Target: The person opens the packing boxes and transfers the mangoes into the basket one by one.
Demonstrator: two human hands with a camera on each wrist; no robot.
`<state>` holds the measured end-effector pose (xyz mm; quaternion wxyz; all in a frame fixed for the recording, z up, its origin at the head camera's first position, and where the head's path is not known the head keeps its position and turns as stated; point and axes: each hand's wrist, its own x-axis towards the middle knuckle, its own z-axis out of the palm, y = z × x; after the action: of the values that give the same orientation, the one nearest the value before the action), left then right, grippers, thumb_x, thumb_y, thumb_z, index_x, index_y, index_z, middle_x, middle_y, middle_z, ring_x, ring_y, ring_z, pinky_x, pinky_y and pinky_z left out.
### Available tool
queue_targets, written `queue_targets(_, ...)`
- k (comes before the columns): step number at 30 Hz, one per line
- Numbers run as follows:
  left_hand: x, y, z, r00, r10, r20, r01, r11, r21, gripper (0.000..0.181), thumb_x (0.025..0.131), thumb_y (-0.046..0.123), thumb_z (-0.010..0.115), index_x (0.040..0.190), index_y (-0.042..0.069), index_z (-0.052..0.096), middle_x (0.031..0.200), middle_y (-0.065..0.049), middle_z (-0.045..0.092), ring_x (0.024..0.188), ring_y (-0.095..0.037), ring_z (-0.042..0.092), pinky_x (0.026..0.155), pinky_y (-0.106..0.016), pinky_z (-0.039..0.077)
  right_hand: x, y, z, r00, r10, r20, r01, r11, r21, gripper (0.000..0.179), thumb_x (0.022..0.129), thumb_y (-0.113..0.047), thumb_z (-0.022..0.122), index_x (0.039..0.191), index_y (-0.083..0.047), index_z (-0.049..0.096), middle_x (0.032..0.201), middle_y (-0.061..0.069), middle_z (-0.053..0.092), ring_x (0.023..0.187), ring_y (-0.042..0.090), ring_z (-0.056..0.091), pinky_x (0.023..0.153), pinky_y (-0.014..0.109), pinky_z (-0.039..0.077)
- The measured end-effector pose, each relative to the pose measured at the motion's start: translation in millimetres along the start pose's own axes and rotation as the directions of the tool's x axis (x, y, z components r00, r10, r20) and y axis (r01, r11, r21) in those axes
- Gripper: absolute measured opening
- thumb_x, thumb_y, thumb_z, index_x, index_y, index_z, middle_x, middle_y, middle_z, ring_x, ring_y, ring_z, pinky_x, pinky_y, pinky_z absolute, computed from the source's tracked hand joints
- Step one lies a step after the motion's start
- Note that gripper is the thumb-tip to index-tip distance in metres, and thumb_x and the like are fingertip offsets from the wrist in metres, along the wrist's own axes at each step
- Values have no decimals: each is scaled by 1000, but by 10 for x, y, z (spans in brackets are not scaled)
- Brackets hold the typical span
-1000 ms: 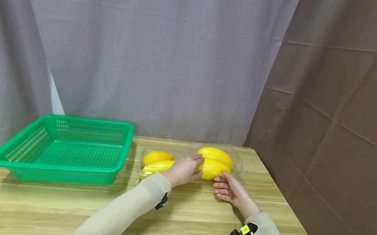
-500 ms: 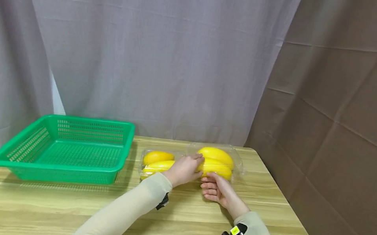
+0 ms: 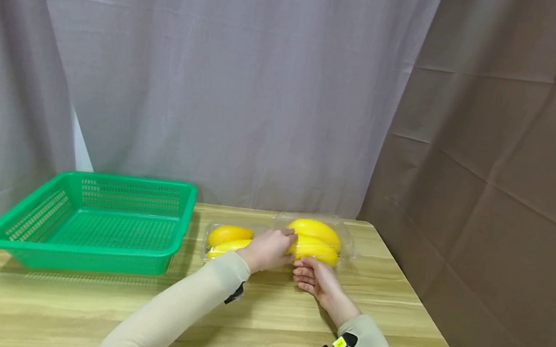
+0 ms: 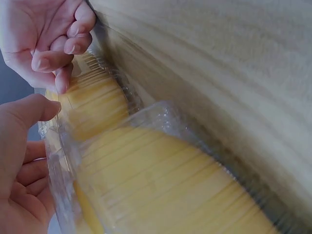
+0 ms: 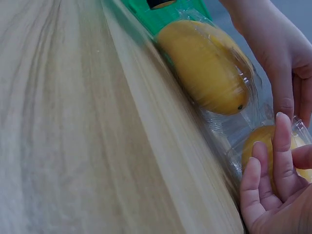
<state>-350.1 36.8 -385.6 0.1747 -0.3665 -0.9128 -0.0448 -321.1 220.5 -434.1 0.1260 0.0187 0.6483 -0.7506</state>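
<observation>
Wrapped mangoes (image 3: 316,244), right of centre, lie lengthwise left-to-right; left hand (image 3: 269,250) grips their left end, right hand (image 3: 318,282) loose-fingered.

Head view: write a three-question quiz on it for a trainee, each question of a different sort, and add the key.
1. Multiple choice: what colour is the basket? a) red b) green c) white
2. Fill the gap: of the left fruit pack and the right fruit pack, the right hand is nearer the ____ one.
3. True or false: the basket stands between the left fruit pack and the right fruit pack.

Key: 1 b; 2 right; 3 false, the basket stands to the left of both.
</observation>
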Motion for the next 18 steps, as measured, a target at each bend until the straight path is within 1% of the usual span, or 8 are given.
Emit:
queue_targets(3, 0, -10, -26, 1000, 22, 11, -22, 999, 29, 30, 95, 33, 71, 111, 9, 68, 117, -7, 68, 73, -18, 67, 65, -31, 58, -11, 11, 15, 1000, -9, -15, 8, 1000, -1, 26, 102, -19, 52, 90, -9, 73, 69, -4, 70, 66, 10, 69, 63, 23, 56)
queue_targets(5, -4, -21, -36, 1000, 29, 10, -30, 998, 54, 28, 93, 35, 72, 105, 10, 68, 107, -4, 68, 65, -15, 62, 59, -30, 55, -11, 21, 30, 1000, -11, -20, 11, 1000, -5, 26, 101, -19, 52, 90, -9, 73, 68, -4, 70, 65, 10, 69, 62, 22, 56)
queue_targets(8, 4, -40, -51, 999, 46, 1, -46, 996, 82, 27, 91, 37, 74, 97, 12, 68, 97, -2, 66, 61, -13, 58, 56, -30, 54, -6, 29, 49, 1000, -13, -29, 13, 1000, -7, 26, 101, -19, 52, 89, -8, 72, 67, -4, 70, 63, 10, 68, 61, 22, 55)
queue_targets(11, 22, -55, -73, 998, 61, -1, -61, 994, 91, 27, 89, 38, 75, 92, 13, 67, 94, -1, 66, 61, -13, 57, 55, -30, 54, 0, 41, 61, 999, -19, -46, 19, 1000, -9, 25, 101, -19, 53, 90, -7, 72, 66, -3, 69, 62, 10, 67, 60, 22, 55)
queue_targets(13, 33, -59, -94, 998, 66, 9, -66, 994, 86, 27, 89, 39, 76, 89, 13, 66, 91, -1, 66, 60, -12, 56, 55, -30, 53, 4, 51, 61, 998, -20, -55, 20, 1000, -8, 25, 101, -19, 53, 90, -6, 72, 66, -3, 69, 62, 10, 67, 59, 22, 55)
queue_targets(18, 57, -67, -126, 997, 77, 31, -78, 995, 54, 28, 87, 38, 77, 85, 14, 64, 80, 2, 63, 57, -10, 52, 55, -28, 51, 3, 81, 36, 999, -27, -47, 27, 1000, 0, 25, 101, -19, 53, 91, -5, 72, 66, -3, 69, 62, 10, 68, 60, 23, 56)
